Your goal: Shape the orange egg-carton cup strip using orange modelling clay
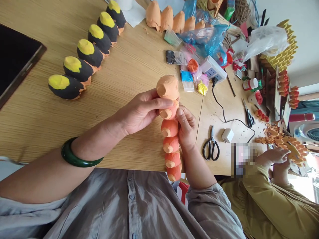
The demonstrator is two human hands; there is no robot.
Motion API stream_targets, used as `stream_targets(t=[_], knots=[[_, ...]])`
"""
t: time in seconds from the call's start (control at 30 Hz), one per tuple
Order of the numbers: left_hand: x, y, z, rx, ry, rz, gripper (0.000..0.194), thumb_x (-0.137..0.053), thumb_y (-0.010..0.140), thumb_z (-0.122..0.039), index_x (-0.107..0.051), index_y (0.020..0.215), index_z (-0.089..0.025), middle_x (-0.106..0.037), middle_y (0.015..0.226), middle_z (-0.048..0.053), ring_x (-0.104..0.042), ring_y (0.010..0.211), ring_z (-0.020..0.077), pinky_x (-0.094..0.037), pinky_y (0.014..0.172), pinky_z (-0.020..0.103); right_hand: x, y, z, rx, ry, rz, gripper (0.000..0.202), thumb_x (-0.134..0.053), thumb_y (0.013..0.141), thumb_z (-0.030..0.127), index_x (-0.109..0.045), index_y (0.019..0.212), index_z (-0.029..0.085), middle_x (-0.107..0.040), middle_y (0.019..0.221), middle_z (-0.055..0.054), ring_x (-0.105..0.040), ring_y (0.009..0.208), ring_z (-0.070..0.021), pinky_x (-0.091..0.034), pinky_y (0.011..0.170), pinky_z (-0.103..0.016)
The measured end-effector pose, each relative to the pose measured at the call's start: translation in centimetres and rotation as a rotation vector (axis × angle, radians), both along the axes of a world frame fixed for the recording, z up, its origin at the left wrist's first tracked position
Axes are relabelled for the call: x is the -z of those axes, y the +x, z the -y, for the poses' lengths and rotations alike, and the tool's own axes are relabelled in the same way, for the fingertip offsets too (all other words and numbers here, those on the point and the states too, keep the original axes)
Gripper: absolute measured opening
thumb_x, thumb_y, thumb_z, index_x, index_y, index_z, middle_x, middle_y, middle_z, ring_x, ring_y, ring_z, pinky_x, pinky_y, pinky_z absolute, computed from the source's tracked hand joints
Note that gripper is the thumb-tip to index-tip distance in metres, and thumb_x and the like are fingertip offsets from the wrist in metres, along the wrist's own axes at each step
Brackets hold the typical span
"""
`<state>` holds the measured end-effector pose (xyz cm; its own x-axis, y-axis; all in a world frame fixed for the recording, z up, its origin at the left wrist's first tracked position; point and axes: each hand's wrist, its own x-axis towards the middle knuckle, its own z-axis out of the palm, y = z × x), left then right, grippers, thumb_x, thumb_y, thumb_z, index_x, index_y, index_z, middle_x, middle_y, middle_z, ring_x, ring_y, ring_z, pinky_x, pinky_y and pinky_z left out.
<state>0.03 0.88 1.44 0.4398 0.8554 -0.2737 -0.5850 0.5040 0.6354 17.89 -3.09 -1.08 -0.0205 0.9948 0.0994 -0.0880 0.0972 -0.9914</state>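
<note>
Between both hands is a strip of egg-carton cups [170,128], pointing lengthwise toward my body. Its far cup is plain light orange, while the nearer ones carry a redder orange coat with pale tips. My left hand [143,111] is closed on the strip near its far end, thumb laid across the second cup. My right hand [186,124] pinches the strip's right side at about the same cup, thumb up. The near end hangs past the table edge over my lap. What the right fingertips press on is partly hidden.
A black-and-yellow cup strip [82,53] lies at left, near a dark tablet-like panel [18,61]. Plain orange cups [174,18] stand at the back. Clay packets [188,78], a power strip [213,69], black-handled scissors [211,146] and a white adapter [227,135] lie right. A co-worker's hands [275,159] hold orange carton pieces.
</note>
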Motion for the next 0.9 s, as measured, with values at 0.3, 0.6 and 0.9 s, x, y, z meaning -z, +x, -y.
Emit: stream_targets(t=[0.3, 0.6, 0.9], knots=[[0.4, 0.2, -0.4, -0.035, -0.021, 0.031, 0.024, -0.089, 0.083, -0.006, -0.087, 0.105, -0.016, -0.087, 0.108, 0.005, -0.08, 0.107, 0.0218, -0.063, 0.098, 0.029, 0.5, -0.6, 0.2, 0.017, -0.1, 0.021, 0.045, -0.082, 0.106, 0.067, -0.076, 0.084, 0.029, -0.07, 0.086, 0.0, -0.072, 0.094, -0.0237, -0.066, 0.102, -0.043], [1.3, 0.2, -0.5, -0.041, -0.007, 0.013, 0.005, -0.086, 0.098, -0.025, -0.089, 0.102, -0.026, -0.09, 0.109, 0.002, -0.074, 0.137, 0.0315, -0.057, 0.125, 0.042, 2.7, 0.1, -1.7, 0.156, -0.365, -0.137, 0.06, -0.093, 0.078, 0.086, -0.071, 0.088, 0.032, -0.076, 0.084, -0.001, -0.063, 0.08, -0.0246, -0.06, 0.075, -0.043], [2.8, 0.1, -1.0, -0.028, -0.005, -0.125, 0.024, -0.094, 0.096, -0.038, -0.088, 0.102, -0.015, -0.088, 0.11, 0.012, -0.084, 0.111, 0.0316, -0.068, 0.105, 0.043, 1.2, 0.2, -1.9, 0.117, -0.512, -0.283, 0.043, -0.084, 0.089, 0.076, -0.069, 0.084, 0.036, -0.075, 0.078, -0.005, -0.067, 0.08, -0.0313, -0.057, 0.076, -0.046]])
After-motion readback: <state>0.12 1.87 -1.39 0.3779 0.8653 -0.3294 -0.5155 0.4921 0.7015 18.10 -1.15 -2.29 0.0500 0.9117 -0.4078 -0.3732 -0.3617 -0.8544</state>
